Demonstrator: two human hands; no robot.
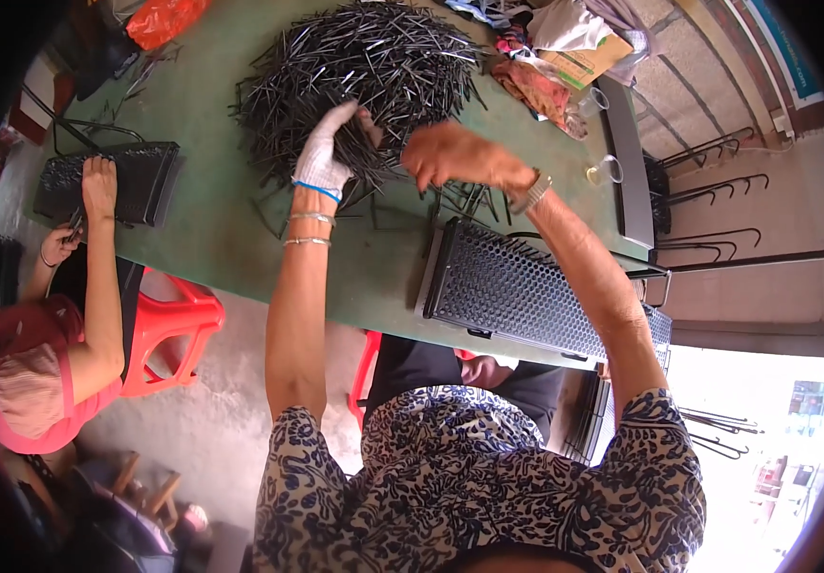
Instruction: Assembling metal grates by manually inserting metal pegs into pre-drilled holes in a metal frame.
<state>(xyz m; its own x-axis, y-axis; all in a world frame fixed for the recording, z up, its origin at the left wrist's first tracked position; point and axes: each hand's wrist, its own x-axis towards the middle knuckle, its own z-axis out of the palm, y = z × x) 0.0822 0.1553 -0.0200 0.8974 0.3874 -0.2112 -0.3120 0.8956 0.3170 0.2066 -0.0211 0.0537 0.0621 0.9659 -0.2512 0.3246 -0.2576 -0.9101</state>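
A large heap of thin black sticks (364, 57) lies on the green table in front of me. My left hand (324, 153), in a white glove with a blue cuff edge, reaches into the near side of the heap. Its fingers curl round some of the sticks; how many I cannot make out. To its right, my bare right hand (455, 155) hovers over the heap's near right edge, fingers bent downward and smeared by motion. Whether it holds anything is unclear. Below my right forearm, a black rack with rows of round holes (526, 291) rests at the table's near edge.
Across the left side, a person (101, 191) works at another black rack (149, 181), seated on a red stool (178, 325). Two clear plastic cups (605, 170) stand at the right. Cloths and a cardboard box (588, 69) sit behind. Black hooked rods (717, 186) jut out at right.
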